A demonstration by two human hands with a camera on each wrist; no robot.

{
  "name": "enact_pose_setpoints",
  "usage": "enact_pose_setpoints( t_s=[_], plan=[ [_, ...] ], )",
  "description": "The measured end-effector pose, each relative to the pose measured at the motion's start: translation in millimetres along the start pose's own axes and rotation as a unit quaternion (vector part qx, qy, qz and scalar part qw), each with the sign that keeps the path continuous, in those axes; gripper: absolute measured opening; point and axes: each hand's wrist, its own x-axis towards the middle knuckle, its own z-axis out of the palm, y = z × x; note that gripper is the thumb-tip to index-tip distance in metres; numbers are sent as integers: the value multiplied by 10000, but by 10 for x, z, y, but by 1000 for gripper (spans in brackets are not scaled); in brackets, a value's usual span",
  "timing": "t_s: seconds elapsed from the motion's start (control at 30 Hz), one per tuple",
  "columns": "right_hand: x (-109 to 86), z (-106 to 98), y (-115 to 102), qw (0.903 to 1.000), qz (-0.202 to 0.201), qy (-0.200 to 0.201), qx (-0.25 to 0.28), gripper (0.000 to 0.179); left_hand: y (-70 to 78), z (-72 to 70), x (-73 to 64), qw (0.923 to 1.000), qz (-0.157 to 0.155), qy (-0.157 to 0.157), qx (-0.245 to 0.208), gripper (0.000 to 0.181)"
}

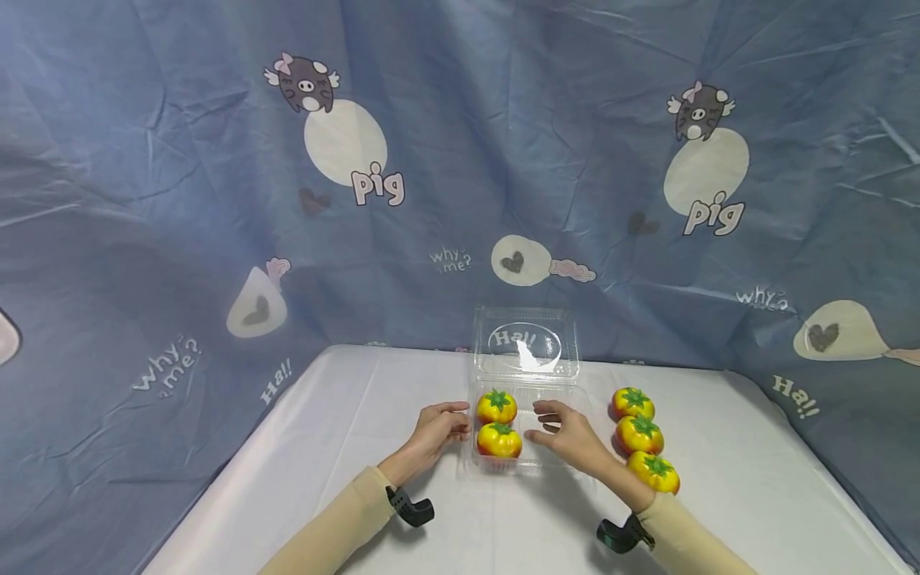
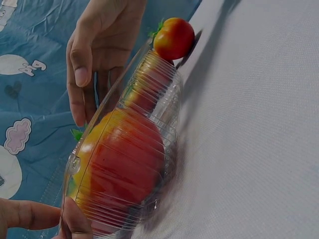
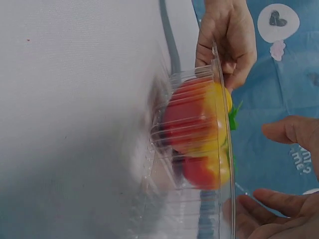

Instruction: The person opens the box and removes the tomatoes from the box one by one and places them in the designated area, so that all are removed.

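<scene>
A clear plastic clamshell box (image 1: 552,461) stands on the table with its lid (image 1: 527,343) raised at the back. Two yellow-and-red tomatoes with green leafy tops, a rear one (image 1: 497,407) and a front one (image 1: 499,440), sit along the box's left side. At the left rim, my left hand (image 1: 434,435) pinches the edge of the box between thumb and finger. My right hand (image 1: 571,439) hovers over the right part of the box, thumb and fingers spread apart, holding nothing. In the right wrist view, ribbed clear plastic partly blurs the tomatoes (image 3: 192,117).
Three more tomatoes stand in a row right of the box: a back one (image 1: 633,405), a middle one (image 1: 640,435) and a front one (image 1: 653,472), close to my right forearm. White cloth covers the table (image 1: 345,431). A blue printed curtain (image 1: 431,120) hangs behind.
</scene>
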Motion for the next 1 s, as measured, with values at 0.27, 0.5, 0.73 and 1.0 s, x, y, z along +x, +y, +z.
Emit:
enact_pose_setpoints(
  t_s=[0.27,0.5,0.73,1.0],
  plan=[
    [25,116,-12,9999,17,-86,-93,53,-10,-2,-5,10000,11,-6,13,44],
    [31,183,-31,9994,137,-113,-281,54,-17,2,0,10000,26,-36,-53,44],
    [44,230,-22,9991,-20,-293,-298,57,-15,-2,-2,9999,69,-46,-83,44],
    [55,252,-16,9978,-256,-384,-473,58,-10,1,-6,10000,59,-48,-54,44]
  ],
)
